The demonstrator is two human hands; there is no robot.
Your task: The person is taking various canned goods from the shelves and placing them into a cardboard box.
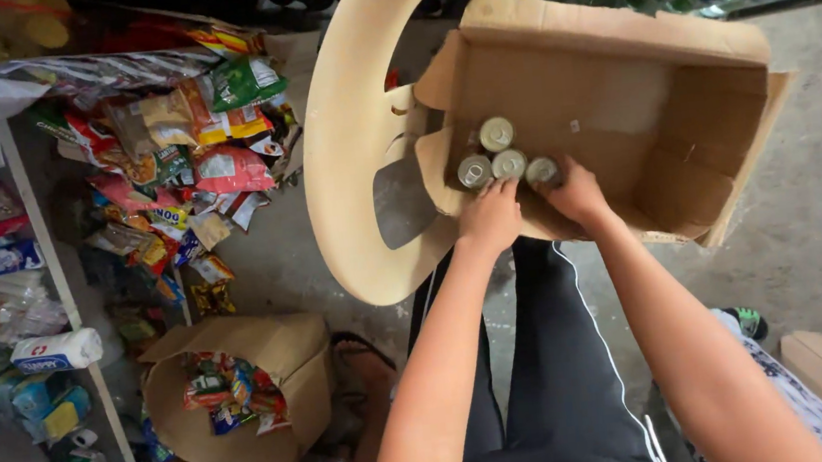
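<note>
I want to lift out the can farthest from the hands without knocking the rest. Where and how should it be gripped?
Grip the far can around its round side wall just under the lid, coming straight down through the open top of the box. It stands upright, lid up, its far side apparently free, while three cans crowd its near side under the left hand and right hand.

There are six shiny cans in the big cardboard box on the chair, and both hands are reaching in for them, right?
Not quite: the head view shows four cans, not six. The rest holds. They stand in the big cardboard box resting on the tan plastic chair, and the left hand and right hand both reach in beside them.
</note>
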